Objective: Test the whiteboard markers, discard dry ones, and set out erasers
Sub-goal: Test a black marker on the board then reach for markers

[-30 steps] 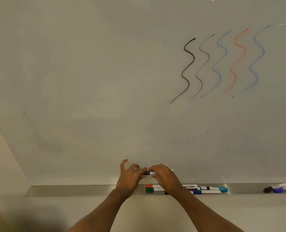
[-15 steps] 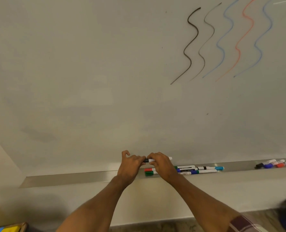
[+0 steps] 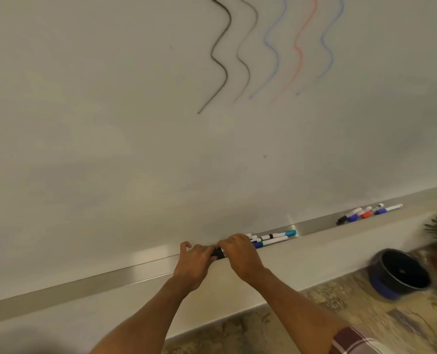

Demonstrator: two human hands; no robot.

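Fingers (image 3: 205,251) of left hand (image 3: 194,263) and right hand (image 3: 240,254) tight around one marker (image 3: 218,252), palms down over tray (image 3: 84,287)

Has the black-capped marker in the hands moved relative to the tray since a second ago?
Yes, downward. The marker was held clear above the tray; now it sits about level with it.

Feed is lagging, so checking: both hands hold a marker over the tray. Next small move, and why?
Probably pull the hands apart to uncap the marker: the left hand pinches its black end, the right hand curls over the rest, and no tip shows.
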